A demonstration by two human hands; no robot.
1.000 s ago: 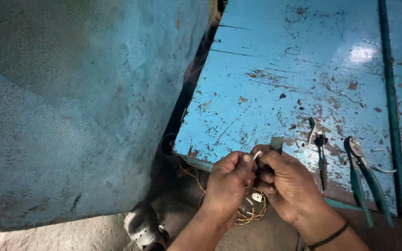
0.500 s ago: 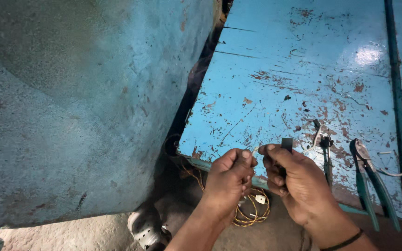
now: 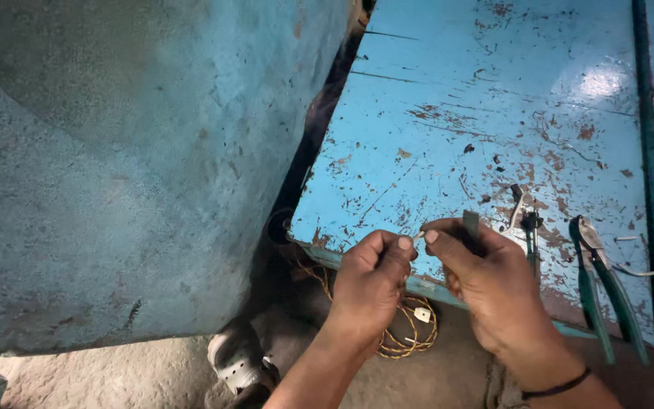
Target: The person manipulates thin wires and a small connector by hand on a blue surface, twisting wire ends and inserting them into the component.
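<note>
Fingers point(image 3: 405, 244) of my left hand point(image 3: 370, 282) pinch one end of a thin pale wire piece point(image 3: 418, 236); my right hand point(image 3: 486, 284) pinches its other end and holds a small dark tool point(image 3: 471, 224). Wire spans thumbtips, above desk point(image 3: 448, 113) edge. Yellow wire coil point(image 3: 410, 333) hangs below. Green-handled pliers point(image 3: 599, 280) lie just right.

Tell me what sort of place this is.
Probably a small repair workshop: a worn blue-painted table with chipped paint, green-handled pliers lying on it, and a coil of yellow wire hanging below the hands.
</note>
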